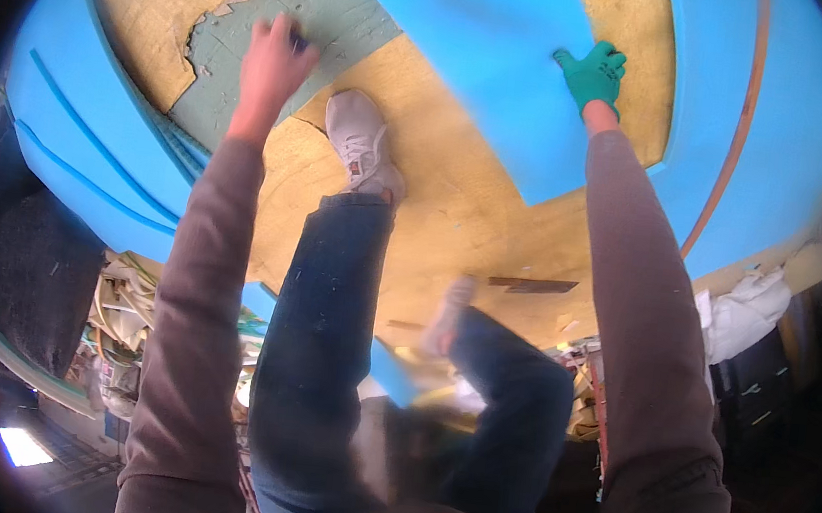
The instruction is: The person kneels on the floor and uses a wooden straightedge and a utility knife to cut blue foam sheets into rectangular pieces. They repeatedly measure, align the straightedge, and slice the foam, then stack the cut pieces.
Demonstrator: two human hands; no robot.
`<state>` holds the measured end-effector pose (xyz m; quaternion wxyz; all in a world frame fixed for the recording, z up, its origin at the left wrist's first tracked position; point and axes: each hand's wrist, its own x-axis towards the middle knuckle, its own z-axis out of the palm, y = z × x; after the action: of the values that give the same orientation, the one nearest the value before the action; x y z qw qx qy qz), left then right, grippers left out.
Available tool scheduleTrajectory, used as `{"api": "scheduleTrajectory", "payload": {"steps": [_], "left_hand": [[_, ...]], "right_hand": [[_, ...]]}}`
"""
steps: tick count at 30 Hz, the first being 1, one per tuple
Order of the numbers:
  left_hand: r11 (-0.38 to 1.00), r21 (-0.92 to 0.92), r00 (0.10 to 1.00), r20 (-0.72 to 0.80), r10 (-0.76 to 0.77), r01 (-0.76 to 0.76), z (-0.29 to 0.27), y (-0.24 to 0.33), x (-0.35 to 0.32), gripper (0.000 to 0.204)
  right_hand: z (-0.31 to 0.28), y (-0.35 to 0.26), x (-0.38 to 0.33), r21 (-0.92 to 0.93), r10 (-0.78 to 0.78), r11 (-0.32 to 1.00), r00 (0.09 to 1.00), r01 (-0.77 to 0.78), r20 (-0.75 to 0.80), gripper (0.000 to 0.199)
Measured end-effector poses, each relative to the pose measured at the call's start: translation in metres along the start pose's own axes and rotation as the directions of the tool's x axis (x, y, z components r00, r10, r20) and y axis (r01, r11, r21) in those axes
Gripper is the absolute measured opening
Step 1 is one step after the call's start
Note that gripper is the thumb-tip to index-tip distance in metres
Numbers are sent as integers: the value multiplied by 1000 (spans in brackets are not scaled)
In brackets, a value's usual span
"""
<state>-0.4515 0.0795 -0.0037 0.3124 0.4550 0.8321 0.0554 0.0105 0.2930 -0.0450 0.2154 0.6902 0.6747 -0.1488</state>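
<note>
My left hand [272, 60] is bare and reaches out over a grey-green patch [345, 18] where the yellow insulation layer [456, 202] is torn away. Its fingers are closed around a small dark object [299, 43] that I cannot identify. My right hand [593, 74] wears a green glove and grips the right edge of a large blue foam board [480, 55], which lies tilted over the yellow layer. My left foot, in a pale shoe [358, 138], stands on the yellow layer between the two hands. My other foot [447, 314] is blurred lower down.
More blue foam boards lie at the left [76, 135] and at the right [791, 115]. A thin copper-coloured strip [734, 139] curves across the right board. White bags [747, 309] sit at the right edge, and mixed rubble [123, 313] lies below the left boards.
</note>
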Motion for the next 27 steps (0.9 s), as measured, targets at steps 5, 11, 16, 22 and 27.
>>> {"api": "scheduleTrajectory", "payload": {"steps": [5, 11, 16, 22, 27], "left_hand": [[938, 191, 869, 357, -341, 289, 7, -38, -195, 42], [915, 403, 802, -535, 266, -34, 185, 78, -162, 28], [560, -798, 815, -163, -556, 223, 141, 139, -144, 26], [908, -394, 958, -178, -226, 141, 45, 174, -218, 25], [939, -215, 948, 234, -217, 268, -113, 148, -326, 29]], "right_hand": [[-30, -7, 6, 37, -59, 998, 980, 53, 188, 111], [-67, 2, -20, 87, -170, 984, 961, 155, 217, 74], [-100, 104, -61, 251, -165, 966, 882, 55, 442, 77], [-128, 249, -162, 639, -141, 692, 805, -335, 576, 80], [-124, 323, -198, 576, -175, 757, 752, -309, 635, 79]]}}
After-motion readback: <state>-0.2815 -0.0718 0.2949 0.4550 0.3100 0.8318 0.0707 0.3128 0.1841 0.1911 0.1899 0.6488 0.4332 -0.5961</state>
